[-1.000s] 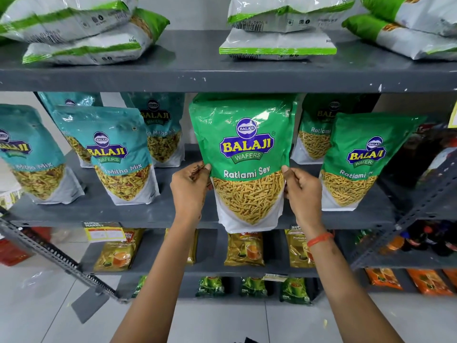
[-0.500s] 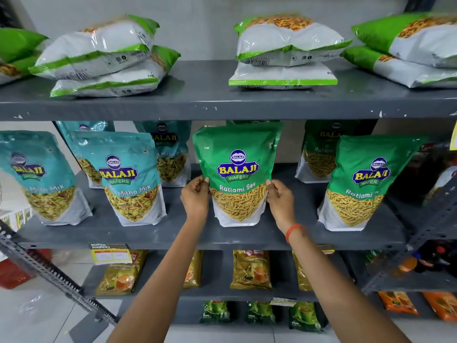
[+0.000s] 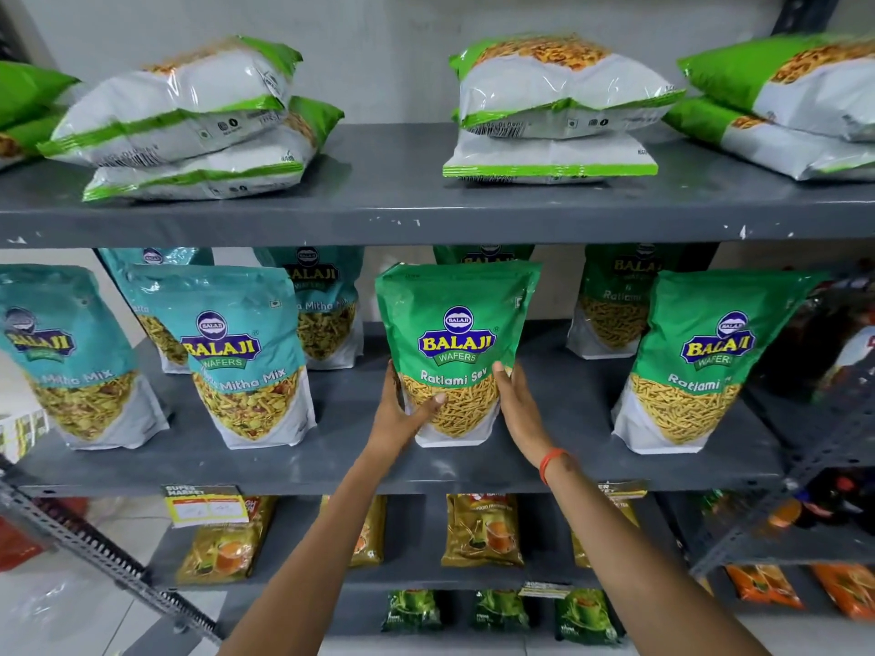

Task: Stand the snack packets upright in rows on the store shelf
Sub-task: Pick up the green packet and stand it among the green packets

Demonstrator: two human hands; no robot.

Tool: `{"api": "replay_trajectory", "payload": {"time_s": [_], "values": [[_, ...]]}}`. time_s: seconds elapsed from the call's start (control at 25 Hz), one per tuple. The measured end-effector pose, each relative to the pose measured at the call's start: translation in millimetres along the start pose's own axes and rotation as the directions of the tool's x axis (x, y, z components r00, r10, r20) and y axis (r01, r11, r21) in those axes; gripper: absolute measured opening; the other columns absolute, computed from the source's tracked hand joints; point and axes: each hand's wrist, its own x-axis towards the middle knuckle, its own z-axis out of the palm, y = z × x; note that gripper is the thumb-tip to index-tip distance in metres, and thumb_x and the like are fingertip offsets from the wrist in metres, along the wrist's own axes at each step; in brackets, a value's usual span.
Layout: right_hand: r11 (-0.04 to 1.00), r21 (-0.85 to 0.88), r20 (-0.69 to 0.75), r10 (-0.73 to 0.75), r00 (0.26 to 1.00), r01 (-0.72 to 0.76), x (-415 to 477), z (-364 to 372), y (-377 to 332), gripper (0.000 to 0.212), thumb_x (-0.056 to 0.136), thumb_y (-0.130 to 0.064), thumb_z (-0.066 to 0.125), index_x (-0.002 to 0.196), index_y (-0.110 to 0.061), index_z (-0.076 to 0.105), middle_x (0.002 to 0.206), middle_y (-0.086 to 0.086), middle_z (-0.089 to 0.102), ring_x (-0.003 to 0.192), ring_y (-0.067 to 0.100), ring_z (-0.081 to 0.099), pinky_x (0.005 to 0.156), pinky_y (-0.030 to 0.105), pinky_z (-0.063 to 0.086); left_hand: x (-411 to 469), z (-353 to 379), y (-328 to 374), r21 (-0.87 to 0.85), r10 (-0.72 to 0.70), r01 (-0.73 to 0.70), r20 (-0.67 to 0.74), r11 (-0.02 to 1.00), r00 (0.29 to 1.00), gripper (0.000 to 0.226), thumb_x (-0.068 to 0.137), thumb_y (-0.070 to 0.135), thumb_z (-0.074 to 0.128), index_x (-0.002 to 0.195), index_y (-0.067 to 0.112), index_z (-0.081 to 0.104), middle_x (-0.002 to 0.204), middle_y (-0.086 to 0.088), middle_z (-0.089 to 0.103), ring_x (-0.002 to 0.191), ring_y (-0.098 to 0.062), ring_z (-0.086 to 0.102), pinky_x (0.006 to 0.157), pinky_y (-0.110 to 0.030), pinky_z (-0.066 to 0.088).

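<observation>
A green Ratlami Sev packet (image 3: 457,324) stands upright on the grey middle shelf (image 3: 369,459), with another green packet right behind it. My left hand (image 3: 402,409) grips its lower left side, thumb across the front. My right hand (image 3: 516,404) presses flat against its lower right side. Two more green packets (image 3: 696,362) stand to the right. Several teal Mitha Mix packets (image 3: 241,352) stand in rows to the left.
The top shelf (image 3: 402,196) carries green-and-white packets (image 3: 189,120) lying flat in stacks. Lower shelves hold yellow tea packs (image 3: 483,527) and small green packs. A slotted metal rail (image 3: 94,551) slants at the lower left. Another rack with bottles stands at the right.
The green packet has gone from the shelf's front edge deeper onto the middle shelf and now stands there. Both hands have slid down to its lower sides.
</observation>
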Motion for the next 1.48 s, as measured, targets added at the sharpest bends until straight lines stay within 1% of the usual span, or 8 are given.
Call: {"api": "replay_trajectory", "payload": {"time_s": [0.12,0.2,0.32,0.48,0.64,0.8,1.16,1.48], "values": [[0.996,0.03,0.054,0.084,0.995,-0.085,-1,4,9,0.03,0.096,-0.035,0.048,0.122,-0.021,0.045,0.112,-0.01,0.06,0.1,0.001,0.057,0.074,0.011,0.044,2,-5,-11,0.028,-0.138,0.135,0.099,0.99,0.986,0.056,0.071,0.013,0.079,0.117,0.019,0.048,0.117,0.0,0.064,0.099,-0.002,0.063,0.065,-0.003,0.049],[0.991,0.035,0.046,0.13,0.99,-0.132,-3,1,16,0.022,0.095,-0.026,0.049,0.116,-0.017,0.049,0.105,-0.008,0.061,0.095,0.001,0.059,0.067,0.007,0.045,2,-2,-14,0.006,-0.146,0.146,0.1,0.989,0.984,0.049,0.071,0.009,0.079,0.111,0.015,0.053,0.121,-0.012,0.064,0.091,-0.001,0.065,0.066,-0.007,0.052],[0.99,0.061,-0.008,0.129,0.992,-0.128,-7,-14,26,0.022,0.093,-0.025,0.05,0.113,-0.016,0.051,0.1,-0.012,0.063,0.082,-0.012,0.062,0.06,0.003,0.045,-3,16,-13,0.007,-0.141,0.141,0.109,0.99,0.984,0.055,0.071,0.013,0.08,0.119,0.011,0.052,0.125,-0.012,0.063,0.1,-0.01,0.065,0.081,-0.02,0.055],[0.988,0.08,-0.094,0.137,0.986,-0.13,-11,-42,31,0.037,0.08,-0.042,0.053,0.11,-0.021,0.054,0.099,-0.016,0.064,0.086,-0.01,0.061,0.066,0.011,0.044,-7,50,-7,0.053,-0.163,0.158,0.117,0.986,0.98,0.068,0.071,0.023,0.08,0.129,0.012,0.047,0.13,-0.009,0.06,0.116,-0.025,0.058,0.102,-0.045,0.047],[0.985,0.092,-0.097,0.156,0.983,-0.147,-10,-57,33,0.04,0.077,-0.045,0.052,0.111,-0.025,0.056,0.102,-0.015,0.066,0.094,-0.003,0.06,0.074,0.019,0.044,-6,67,-1,0.12,-0.157,0.144,0.11,0.982,0.981,0.069,0.073,0.028,0.078,0.131,0.011,0.045,0.132,-0.009,0.058,0.12,-0.027,0.055,0.104,-0.046,0.045],[0.985,0.101,-0.099,0.153,0.983,-0.143,-9,-59,35,0.029,0.077,-0.046,0.053,0.102,-0.031,0.058,0.097,-0.018,0.067,0.082,-0.013,0.063,0.072,0.018,0.043,-7,69,1,0.149,-0.144,0.128,0.103,0.981,0.984,0.069,0.073,0.028,0.077,0.131,0.011,0.044,0.132,-0.009,0.058,0.119,-0.026,0.056,0.103,-0.042,0.046],[0.991,0.079,-0.106,0.115,0.988,-0.107,-8,-57,38,0.043,0.077,-0.05,0.053,0.113,-0.026,0.056,0.108,-0.008,0.068,0.102,0.008,0.063,0.078,0.025,0.047,-5,70,-3,0.184,-0.176,0.155,0.103,0.97,0.979,0.065,0.076,0.029,0.075,0.13,0.011,0.044,0.134,-0.009,0.056,0.122,-0.026,0.053,0.103,-0.04,0.044],[0.998,-0.004,-0.051,0.056,0.997,-0.056,-12,-58,37,0.018,0.088,-0.045,0.051,0.105,-0.039,0.051,0.102,-0.023,0.064,0.093,-0.005,0.06,0.074,0.018,0.044,-8,66,-2,0.144,-0.16,0.143,0.114,0.979,0.981,0.061,0.076,0.024,0.075,0.128,0.012,0.045,0.131,-0.008,0.058,0.118,-0.023,0.055,0.096,-0.032,0.046]]}}
